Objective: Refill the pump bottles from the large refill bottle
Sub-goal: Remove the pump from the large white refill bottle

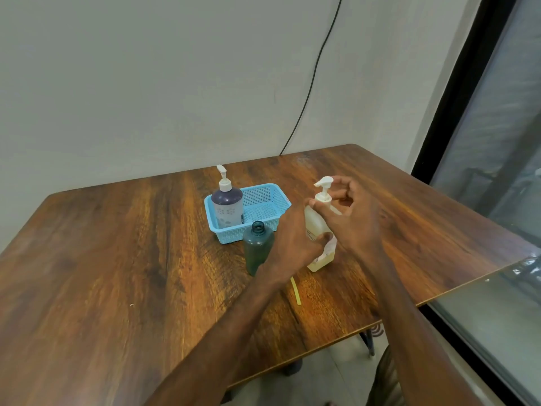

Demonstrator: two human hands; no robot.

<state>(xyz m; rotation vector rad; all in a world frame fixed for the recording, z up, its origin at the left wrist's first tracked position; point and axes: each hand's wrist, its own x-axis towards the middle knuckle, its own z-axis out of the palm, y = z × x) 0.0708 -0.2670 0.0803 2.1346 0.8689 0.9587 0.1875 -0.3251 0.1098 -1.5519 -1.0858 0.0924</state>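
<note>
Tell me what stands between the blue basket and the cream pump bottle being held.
The head view shows the person's left hand there; the open green bottle stands just beside it.

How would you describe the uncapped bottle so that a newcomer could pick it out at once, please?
On the wooden table, find the blue basket. Just in front of it, outside it, stands a dark green bottle, beside the left hand. Unlike the purple bottle and cream bottle, it has no pump, only an open threaded neck.

Both hands point(328, 230) on cream pump bottle point(317, 227), seemingly.
</note>
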